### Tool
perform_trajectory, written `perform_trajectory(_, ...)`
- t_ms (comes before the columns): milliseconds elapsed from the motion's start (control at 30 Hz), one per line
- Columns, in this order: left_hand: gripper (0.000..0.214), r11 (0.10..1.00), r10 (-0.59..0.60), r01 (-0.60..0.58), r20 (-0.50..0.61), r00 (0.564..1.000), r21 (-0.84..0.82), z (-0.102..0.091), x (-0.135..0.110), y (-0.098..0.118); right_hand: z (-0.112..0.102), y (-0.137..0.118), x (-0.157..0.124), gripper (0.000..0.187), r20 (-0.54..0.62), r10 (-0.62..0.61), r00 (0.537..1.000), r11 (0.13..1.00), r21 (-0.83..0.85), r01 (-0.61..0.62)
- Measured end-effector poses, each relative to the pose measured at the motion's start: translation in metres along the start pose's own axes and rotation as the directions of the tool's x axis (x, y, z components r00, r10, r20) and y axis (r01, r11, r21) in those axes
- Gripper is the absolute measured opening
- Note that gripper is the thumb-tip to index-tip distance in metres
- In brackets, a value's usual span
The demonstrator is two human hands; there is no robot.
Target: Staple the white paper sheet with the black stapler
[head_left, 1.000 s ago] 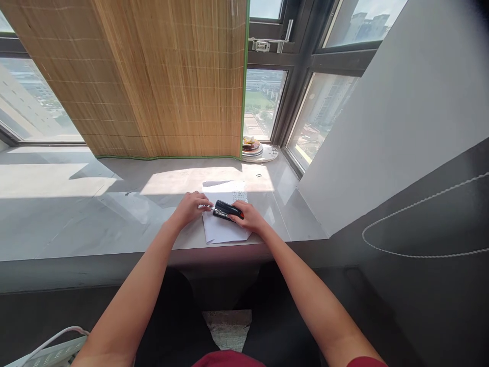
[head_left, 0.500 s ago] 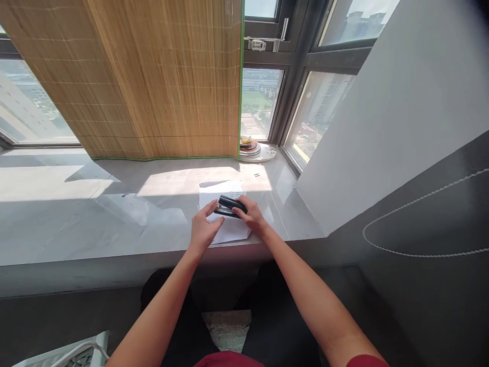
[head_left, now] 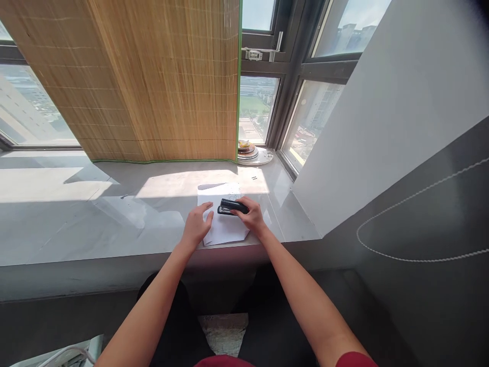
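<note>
A white sheet of paper [head_left: 223,232] lies near the front edge of a grey stone windowsill [head_left: 95,219]. On it sits a black stapler [head_left: 232,206], and my right hand [head_left: 252,216] is closed around its right end. My left hand [head_left: 198,225] rests flat on the left part of the paper, fingers stretched out and slightly apart, just left of the stapler.
A bamboo blind [head_left: 145,81] hangs over the window behind the sill. A small stack of dishes [head_left: 250,152] stands at the back by the window frame. A white wall panel [head_left: 382,117] closes the right side. Two tiny dark bits [head_left: 254,178] lie behind the paper.
My left hand left the stapler's front tip, moved right and back onto the paper, and flattened out. My right hand turned the stapler slightly, staying on it.
</note>
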State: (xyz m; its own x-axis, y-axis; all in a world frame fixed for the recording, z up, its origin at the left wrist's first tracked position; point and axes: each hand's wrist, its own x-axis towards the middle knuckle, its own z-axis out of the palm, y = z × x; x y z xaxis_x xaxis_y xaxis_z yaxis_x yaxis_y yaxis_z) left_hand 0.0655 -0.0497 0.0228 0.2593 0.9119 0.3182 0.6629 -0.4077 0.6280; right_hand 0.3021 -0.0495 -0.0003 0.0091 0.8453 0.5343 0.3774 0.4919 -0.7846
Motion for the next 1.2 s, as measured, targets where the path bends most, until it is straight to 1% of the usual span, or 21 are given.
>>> perform_trajectory(33, 0.041, 0.995, 0.028, -0.030, 0.030, 0.999, 0.097, 0.000, 0.002, -0.008, -0.006, 0.003, 0.000, 0.025, -0.061, 0.041, 0.997, 0.999, 0.007, -0.041)
perform_trajectory(100, 0.046, 0.966, 0.050, -0.081, 0.129, 0.990, 0.247, 0.001, 0.003, -0.023, -0.025, 0.011, -0.002, 0.031, -0.166, 0.111, 0.980, 0.994, 0.035, -0.106)
perform_trajectory(167, 0.048, 0.939, 0.033, -0.100, 0.204, 0.978, 0.329, 0.005, 0.002, -0.032, -0.050, 0.021, -0.004, 0.035, -0.215, 0.130, 0.968, 0.991, 0.033, -0.126)
perform_trajectory(267, 0.048, 0.924, 0.031, -0.105, 0.202, 0.979, 0.369, 0.008, -0.002, -0.035, -0.082, 0.033, -0.009, 0.036, -0.218, 0.107, 0.970, 0.990, -0.070, -0.124)
perform_trajectory(333, 0.047, 0.919, 0.047, -0.115, 0.184, 0.982, 0.377, 0.008, -0.004, -0.033, -0.091, 0.036, -0.012, 0.034, -0.171, 0.092, 0.981, 0.980, -0.157, -0.119)
perform_trajectory(400, 0.045, 0.909, 0.063, -0.133, 0.186, 0.981, 0.394, 0.005, -0.003, -0.029, -0.092, 0.036, -0.014, 0.033, -0.100, 0.075, 0.992, 0.973, -0.210, -0.095)
perform_trajectory(467, 0.043, 0.893, 0.093, -0.175, 0.210, 0.973, 0.414, 0.001, 0.002, -0.025, -0.088, 0.034, -0.014, 0.033, -0.037, 0.056, 0.998, 0.974, -0.219, -0.063)
perform_trajectory(533, 0.039, 0.884, 0.157, -0.260, 0.278, 0.948, 0.389, 0.000, 0.013, -0.019, -0.085, 0.033, -0.012, 0.033, 0.003, 0.037, 0.999, 0.977, -0.209, -0.035)
perform_trajectory(567, 0.039, 0.882, 0.204, -0.320, 0.333, 0.921, 0.346, 0.001, 0.020, -0.016, -0.084, 0.033, -0.012, 0.033, 0.019, 0.023, 1.000, 0.978, -0.210, -0.019)
perform_trajectory(600, 0.039, 0.878, 0.257, -0.384, 0.398, 0.881, 0.284, 0.003, 0.028, -0.014, -0.083, 0.032, -0.011, 0.033, 0.031, 0.006, 1.000, 0.976, -0.219, 0.001)
perform_trajectory(667, 0.045, 0.857, 0.359, -0.494, 0.517, 0.777, 0.147, 0.010, 0.042, -0.010, -0.083, 0.031, -0.011, 0.032, 0.042, -0.041, 0.998, 0.963, -0.266, 0.051)
perform_trajectory(700, 0.049, 0.841, 0.399, -0.533, 0.560, 0.727, 0.094, 0.015, 0.047, -0.009, -0.083, 0.030, -0.011, 0.033, 0.043, -0.068, 0.997, 0.951, -0.300, 0.078)
perform_trajectory(733, 0.053, 0.825, 0.426, -0.562, 0.585, 0.690, 0.062, 0.019, 0.052, -0.008, -0.083, 0.029, -0.011, 0.033, 0.047, -0.093, 0.995, 0.936, -0.336, 0.103)
perform_trajectory(800, 0.055, 0.796, 0.461, -0.604, 0.606, 0.649, 0.042, 0.027, 0.055, -0.009, -0.082, 0.029, -0.012, 0.037, 0.070, -0.133, 0.989, 0.907, -0.393, 0.150)
perform_trajectory(900, 0.054, 0.764, 0.493, -0.644, 0.597, 0.632, 0.050, 0.031, 0.053, -0.011, -0.082, 0.029, -0.013, 0.043, 0.116, -0.163, 0.980, 0.881, -0.429, 0.197)
perform_trajectory(1033, 0.061, 0.731, 0.539, -0.681, 0.575, 0.615, 0.042, 0.027, 0.051, -0.006, -0.083, 0.029, -0.014, 0.044, 0.107, -0.146, 0.983, 0.881, -0.439, 0.179)
perform_trajectory(1100, 0.063, 0.730, 0.541, -0.682, 0.571, 0.618, 0.047, 0.025, 0.051, -0.003, -0.084, 0.028, -0.015, 0.044, 0.091, -0.133, 0.987, 0.887, -0.434, 0.160)
perform_trajectory(1200, 0.065, 0.742, 0.516, -0.667, 0.576, 0.634, 0.070, 0.026, 0.051, 0.002, -0.085, 0.026, -0.015, 0.044, 0.095, -0.128, 0.987, 0.888, -0.433, 0.157)
